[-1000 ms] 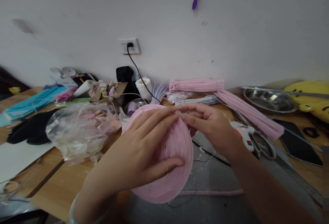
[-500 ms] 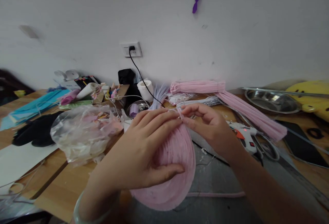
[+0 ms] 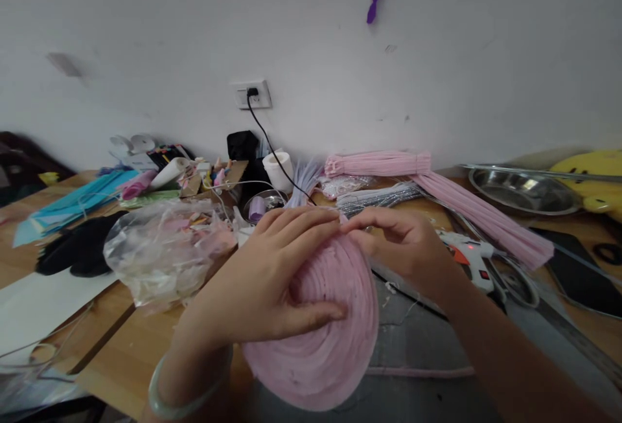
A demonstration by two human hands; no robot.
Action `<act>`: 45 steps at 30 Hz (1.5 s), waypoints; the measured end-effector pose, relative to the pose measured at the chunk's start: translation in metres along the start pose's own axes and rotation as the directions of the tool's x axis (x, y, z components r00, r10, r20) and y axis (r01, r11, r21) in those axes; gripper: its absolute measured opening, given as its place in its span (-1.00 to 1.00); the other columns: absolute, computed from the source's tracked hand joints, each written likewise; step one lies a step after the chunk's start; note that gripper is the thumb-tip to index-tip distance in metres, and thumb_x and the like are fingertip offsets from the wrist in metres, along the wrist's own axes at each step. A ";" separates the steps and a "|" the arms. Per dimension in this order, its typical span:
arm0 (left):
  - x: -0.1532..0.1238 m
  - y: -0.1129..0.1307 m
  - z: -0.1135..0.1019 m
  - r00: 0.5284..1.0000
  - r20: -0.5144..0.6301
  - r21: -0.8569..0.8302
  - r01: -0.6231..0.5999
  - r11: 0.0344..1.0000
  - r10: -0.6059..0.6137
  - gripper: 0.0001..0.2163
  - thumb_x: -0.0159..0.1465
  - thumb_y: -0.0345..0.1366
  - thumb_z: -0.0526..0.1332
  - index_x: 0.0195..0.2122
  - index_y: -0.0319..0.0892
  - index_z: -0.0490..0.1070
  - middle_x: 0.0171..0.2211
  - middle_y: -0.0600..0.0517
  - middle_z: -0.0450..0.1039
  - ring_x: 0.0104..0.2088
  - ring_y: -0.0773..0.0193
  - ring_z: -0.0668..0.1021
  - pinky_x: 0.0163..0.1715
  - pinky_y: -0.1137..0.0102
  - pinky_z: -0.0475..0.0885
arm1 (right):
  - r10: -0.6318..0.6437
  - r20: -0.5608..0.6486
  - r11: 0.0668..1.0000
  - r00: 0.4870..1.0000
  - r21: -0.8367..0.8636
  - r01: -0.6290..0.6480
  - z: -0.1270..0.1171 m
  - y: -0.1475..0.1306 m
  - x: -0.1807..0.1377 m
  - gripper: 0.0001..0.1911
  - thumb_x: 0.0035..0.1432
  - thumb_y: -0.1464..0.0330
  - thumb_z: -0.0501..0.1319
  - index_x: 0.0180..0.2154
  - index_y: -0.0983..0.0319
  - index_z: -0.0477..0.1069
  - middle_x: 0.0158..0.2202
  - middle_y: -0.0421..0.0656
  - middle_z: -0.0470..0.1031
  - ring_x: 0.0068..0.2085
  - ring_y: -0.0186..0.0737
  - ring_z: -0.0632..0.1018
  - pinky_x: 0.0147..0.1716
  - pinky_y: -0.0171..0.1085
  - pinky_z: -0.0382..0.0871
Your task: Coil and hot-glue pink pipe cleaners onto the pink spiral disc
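A round pink coil (image 3: 335, 352), wound from what look like fuzzy pipe cleaners, is held upright and slightly tilted above the table. My left hand (image 3: 267, 274) grips it, with the fingers over the top rim and the thumb across the spiral face. At the upper right rim, my right hand (image 3: 408, 245) pinches the coil's edge between thumb and index finger; the strand's end is hidden there. A single pink pipe cleaner (image 3: 422, 372) lies on the grey mat (image 3: 413, 400) below.
Right of my hands lie a glue gun (image 3: 476, 261), scissors (image 3: 523, 288) and a phone (image 3: 583, 274). Pink pipe cleaner bundles (image 3: 486, 222) and a steel bowl (image 3: 525, 193) are behind. On the left are a plastic bag of scraps (image 3: 155, 254) and black gloves (image 3: 78, 245).
The coil has turned so that more of its spiral face shows. My right fingers have drawn in closer against its rim, while the left hand keeps its grip. The view has shifted slightly.
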State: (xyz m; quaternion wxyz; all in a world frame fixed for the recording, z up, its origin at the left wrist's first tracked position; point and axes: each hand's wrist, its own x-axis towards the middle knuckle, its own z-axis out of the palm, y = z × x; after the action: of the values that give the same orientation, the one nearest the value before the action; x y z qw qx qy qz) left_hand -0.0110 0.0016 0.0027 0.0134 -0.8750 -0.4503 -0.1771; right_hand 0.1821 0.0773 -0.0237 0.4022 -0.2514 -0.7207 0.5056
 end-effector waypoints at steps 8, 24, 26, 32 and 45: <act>0.023 -0.019 -0.025 0.990 0.103 -0.331 0.122 0.936 -0.092 -0.79 0.37 -0.28 -0.01 -0.12 -0.14 0.39 -0.19 0.06 0.51 -0.18 0.30 0.53 -0.15 0.40 0.42 | -0.015 0.043 0.999 0.999 -0.052 0.017 -0.001 -0.008 -0.005 -0.98 0.06 0.37 0.31 -0.38 0.15 0.52 -0.38 -0.26 0.54 -0.32 -0.29 0.49 -0.28 -0.30 0.34; 0.068 -0.027 -0.028 0.793 0.607 -0.638 0.525 0.563 -0.050 -0.89 0.22 -0.29 0.14 -0.32 -0.20 0.39 -0.35 0.09 0.41 -0.33 0.38 0.44 -0.28 0.47 0.33 | 0.006 0.089 1.000 0.996 -0.014 -0.005 -0.007 -0.011 -0.010 -0.96 0.05 0.42 0.29 -0.38 0.16 0.49 -0.37 -0.31 0.52 -0.30 -0.37 0.48 -0.28 -0.38 0.31; 0.071 -0.027 -0.031 0.770 0.638 -0.560 0.490 0.668 -0.030 -0.85 0.25 -0.25 0.12 -0.32 -0.21 0.41 -0.34 0.07 0.40 -0.31 0.36 0.42 -0.29 0.49 0.32 | 0.023 0.088 1.000 0.996 -0.021 -0.021 -0.006 -0.012 -0.009 -0.96 0.04 0.43 0.29 -0.39 0.18 0.49 -0.37 -0.30 0.52 -0.29 -0.36 0.48 -0.27 -0.37 0.31; 0.076 -0.023 -0.034 0.772 0.635 -0.450 0.373 0.811 -0.002 -0.78 0.29 -0.21 0.05 -0.36 -0.22 0.39 -0.40 0.08 0.32 -0.34 0.36 0.38 -0.35 0.53 0.30 | 0.034 0.068 0.999 0.997 -0.022 -0.033 -0.005 -0.011 -0.006 -0.94 0.02 0.46 0.28 -0.43 0.18 0.48 -0.40 -0.29 0.50 -0.31 -0.34 0.47 -0.29 -0.35 0.30; 0.069 -0.025 -0.019 0.742 0.670 -0.586 0.557 0.588 -0.034 -0.81 0.22 -0.24 0.12 -0.39 -0.25 0.42 -0.45 0.09 0.31 -0.40 0.37 0.36 -0.36 0.49 0.30 | 0.071 0.058 0.995 0.996 0.069 -0.075 -0.006 -0.005 -0.007 -0.94 0.00 0.43 0.30 -0.41 0.18 0.46 -0.39 -0.30 0.48 -0.30 -0.36 0.46 -0.28 -0.34 0.28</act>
State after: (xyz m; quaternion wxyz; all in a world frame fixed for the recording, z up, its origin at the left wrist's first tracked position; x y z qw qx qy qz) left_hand 0.0006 0.0672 0.0389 -0.5265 -0.7114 -0.4610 -0.0646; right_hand 0.1915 0.0729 -0.0200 0.3719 -0.2488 -0.7036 0.5520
